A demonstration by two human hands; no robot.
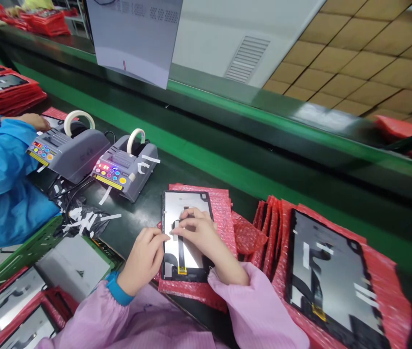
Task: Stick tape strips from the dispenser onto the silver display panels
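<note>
A tablet screen panel [187, 264] with a silvery back, black edges and a dark flex cable [181, 252] lies in front of me on red bubble-wrap bags [223, 213]. My right hand [202, 235] reaches over it from the right, thumb and forefinger pinched at a short pale strip of tape [175, 227] beside the cable. At the panel's left edge is my left hand [144, 259], its fingers curled and pressed together, the tips close to the right fingertips. Whatever the left fingertips hold is too small to make out.
Two grey tape dispensers [128, 167] stand at the left, tape scraps [85, 220] below them. A co-worker's blue sleeve [6, 165] is beyond. Another screen panel [331, 276] lies on red bags at right. A green crate [100, 257] holding more panels stands at lower left.
</note>
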